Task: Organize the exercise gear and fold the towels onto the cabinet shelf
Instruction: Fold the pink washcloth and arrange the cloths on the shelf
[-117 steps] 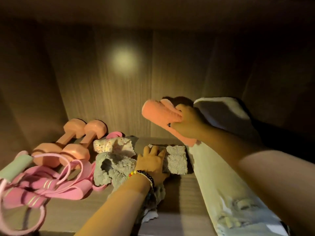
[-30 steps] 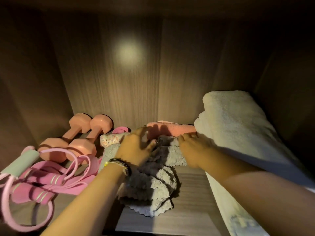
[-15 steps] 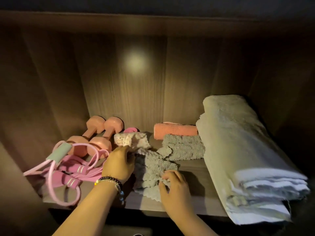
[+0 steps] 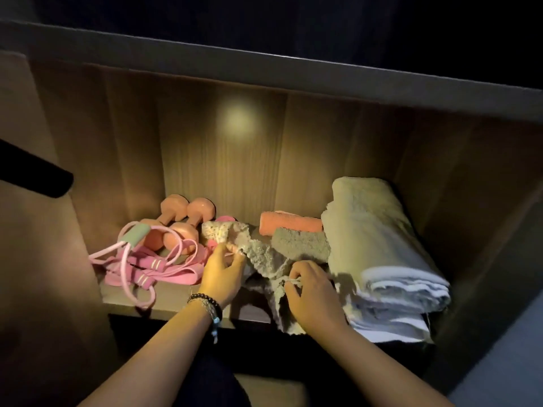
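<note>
Both hands pinch the loose grey terry towel (image 4: 264,259) at the wooden cabinet shelf's (image 4: 173,305) front edge: left hand (image 4: 221,274), right hand (image 4: 311,292). Its hanging end may slip off the shelf.

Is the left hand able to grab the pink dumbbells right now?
Probably not at once: the left hand is pinching the loose grey towel. The pink dumbbells lie behind the pink resistance bands, with open space above them.

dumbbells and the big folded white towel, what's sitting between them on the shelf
In the head view: a speckled cloth, the loose grey towel both hands pinch, plus folded orange and grey towels.
</note>
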`<act>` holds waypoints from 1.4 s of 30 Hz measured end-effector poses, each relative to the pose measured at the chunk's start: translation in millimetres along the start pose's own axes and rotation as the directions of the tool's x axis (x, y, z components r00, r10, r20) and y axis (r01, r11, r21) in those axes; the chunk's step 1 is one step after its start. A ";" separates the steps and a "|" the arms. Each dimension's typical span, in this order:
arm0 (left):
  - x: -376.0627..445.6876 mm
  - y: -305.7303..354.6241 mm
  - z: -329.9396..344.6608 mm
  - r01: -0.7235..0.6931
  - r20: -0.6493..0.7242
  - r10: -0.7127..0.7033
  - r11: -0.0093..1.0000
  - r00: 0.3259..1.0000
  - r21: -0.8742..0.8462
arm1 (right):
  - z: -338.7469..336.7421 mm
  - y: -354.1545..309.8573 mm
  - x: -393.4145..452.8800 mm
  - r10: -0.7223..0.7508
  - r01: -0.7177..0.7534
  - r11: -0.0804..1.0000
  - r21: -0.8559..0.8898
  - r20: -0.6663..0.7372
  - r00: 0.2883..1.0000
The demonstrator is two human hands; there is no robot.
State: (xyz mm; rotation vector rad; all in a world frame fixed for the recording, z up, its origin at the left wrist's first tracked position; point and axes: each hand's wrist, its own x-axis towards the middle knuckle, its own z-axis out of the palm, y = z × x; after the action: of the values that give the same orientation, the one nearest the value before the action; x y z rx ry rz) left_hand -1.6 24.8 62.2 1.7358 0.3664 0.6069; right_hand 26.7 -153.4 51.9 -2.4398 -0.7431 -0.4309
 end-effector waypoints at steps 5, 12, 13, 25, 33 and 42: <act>-33.9 18.7 -4.9 0.036 0.108 -0.026 0.995 0.994 -0.092 | -18.0 -7.7 -16.3 0.031 -0.039 0.994 0.100 0.076 0.997; -69.5 49.0 -6.2 -0.163 0.196 0.154 0.986 0.968 0.029 | -47.2 -21.8 -34.9 0.009 -0.011 0.996 0.088 0.025 1.000; -72.1 51.8 -7.5 -0.222 0.215 0.202 0.972 0.955 0.073 | -54.9 -23.1 -33.5 0.024 -0.024 0.991 0.133 0.004 1.000; -81.1 29.8 -39.1 -0.140 0.373 0.053 0.968 0.926 0.209 | -112.7 7.5 -60.6 -0.139 0.175 0.957 -0.232 0.165 0.976; -105.4 43.1 -6.7 0.421 0.295 -0.301 0.662 0.907 -0.620 | -95.5 -7.0 -70.4 -0.056 0.053 0.995 0.087 0.024 0.998; -149.9 16.3 10.0 0.639 0.495 -0.499 0.165 0.711 -0.752 | -45.3 -27.8 -119.1 0.594 -0.596 0.509 0.620 0.248 0.765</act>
State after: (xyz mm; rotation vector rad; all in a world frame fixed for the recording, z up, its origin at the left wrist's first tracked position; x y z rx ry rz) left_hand -119.0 -68.8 45.9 0.4347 0.4520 0.0214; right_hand -90.9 -209.8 46.8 -1.8071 0.0303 0.1264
